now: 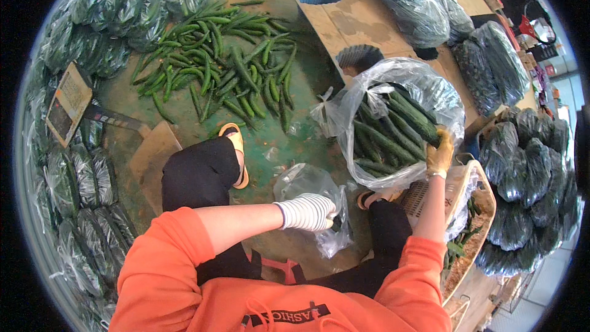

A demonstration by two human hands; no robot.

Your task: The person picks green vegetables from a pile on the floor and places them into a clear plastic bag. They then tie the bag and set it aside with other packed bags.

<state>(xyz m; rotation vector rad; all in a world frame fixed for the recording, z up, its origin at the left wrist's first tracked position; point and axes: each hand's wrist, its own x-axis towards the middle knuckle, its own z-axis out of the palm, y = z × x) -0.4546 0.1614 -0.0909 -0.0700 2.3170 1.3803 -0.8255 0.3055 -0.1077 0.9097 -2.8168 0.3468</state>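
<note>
My left hand (306, 212), in a white striped glove, grips a small clear plastic bag (306, 180) between my knees. A dark patch shows by the fingers; I cannot tell what it is. On the right, a yellow glove covers my right hand (439, 154), which holds the near end of a dark green cucumber (412, 117). That cucumber lies on top of several others inside a large, wide-mouthed clear plastic bag (449, 87). Ahead of my feet, a loose pile of cucumbers (207, 62) is spread over the green floor (295, 115).
Filled bags are stacked along the left (85, 175) and right (525, 180). A cardboard sheet with holes (350, 23) lies beyond the large bag, with more bagged cucumbers (410, 2) on it. A plastic crate (484, 193) stands by my right arm. At left is a cardboard piece (154, 166).
</note>
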